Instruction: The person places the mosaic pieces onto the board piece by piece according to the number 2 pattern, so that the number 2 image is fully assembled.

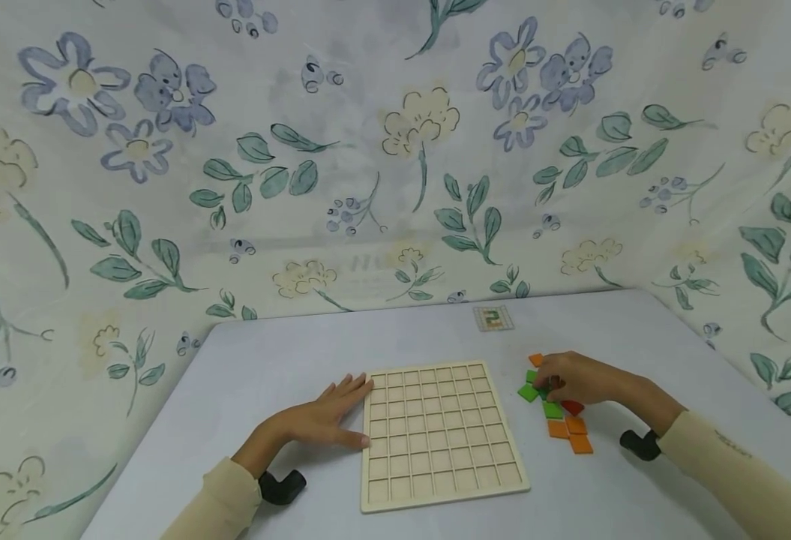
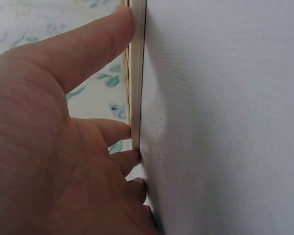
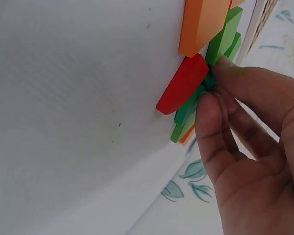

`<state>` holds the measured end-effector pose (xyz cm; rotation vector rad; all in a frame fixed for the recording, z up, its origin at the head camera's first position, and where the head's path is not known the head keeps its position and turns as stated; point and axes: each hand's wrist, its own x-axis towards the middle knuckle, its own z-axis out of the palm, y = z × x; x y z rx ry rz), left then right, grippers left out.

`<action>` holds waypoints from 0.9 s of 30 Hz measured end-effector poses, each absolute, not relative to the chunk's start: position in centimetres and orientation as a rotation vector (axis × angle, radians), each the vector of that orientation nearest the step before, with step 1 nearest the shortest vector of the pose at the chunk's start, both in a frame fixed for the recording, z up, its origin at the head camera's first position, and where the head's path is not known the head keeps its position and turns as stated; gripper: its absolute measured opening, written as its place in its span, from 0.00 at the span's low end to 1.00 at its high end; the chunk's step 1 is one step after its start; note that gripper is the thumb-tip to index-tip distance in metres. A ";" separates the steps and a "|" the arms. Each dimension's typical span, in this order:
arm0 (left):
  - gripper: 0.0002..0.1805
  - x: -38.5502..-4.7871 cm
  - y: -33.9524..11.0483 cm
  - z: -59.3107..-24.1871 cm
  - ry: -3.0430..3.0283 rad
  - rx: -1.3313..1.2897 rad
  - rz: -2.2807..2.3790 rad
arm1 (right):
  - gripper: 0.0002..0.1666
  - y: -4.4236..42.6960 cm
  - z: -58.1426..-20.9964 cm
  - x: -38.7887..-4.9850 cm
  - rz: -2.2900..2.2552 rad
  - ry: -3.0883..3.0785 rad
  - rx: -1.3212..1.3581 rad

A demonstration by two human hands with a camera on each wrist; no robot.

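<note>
One square board of pale wood, divided by thin ridges into a grid of shallow cells, is laid flat on the white table between the two arms, apparently so that it can be reached from either side. Its left edge is touched by the left hand, whose fingers are spread and grasp nothing; the board is probably being kept from sliding. By the right hand, a dark green flat tile seems to be pinched between thumb and fingertips, a hold suited to so thin a piece.

Around it, to the right of the board, bright green flat tiles, a red flat tile and orange flat tiles are loosely clustered, presumably kept close for short reaches. Behind them a small printed card is set, perhaps where its pattern can be seen without being covered.
</note>
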<state>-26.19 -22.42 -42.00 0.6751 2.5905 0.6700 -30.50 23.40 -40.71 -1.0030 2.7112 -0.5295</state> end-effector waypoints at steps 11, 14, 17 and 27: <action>0.57 -26.2 -22.3 -42.0 2.593 0.672 0.664 | 0.11 23.5 -40.9 -30.3 -0.588 2.685 -0.971; 0.57 -26.1 -22.2 -42.1 2.594 0.679 0.665 | 0.11 23.6 -40.8 -30.4 -0.590 2.698 -0.986; 0.57 -26.1 -22.2 -42.1 2.592 0.679 0.673 | 0.12 23.7 -40.8 -30.4 -0.598 2.699 -1.006; 0.57 -26.2 -22.4 -42.3 2.599 0.676 0.674 | 0.13 23.0 -40.4 -30.4 -0.714 2.737 -1.078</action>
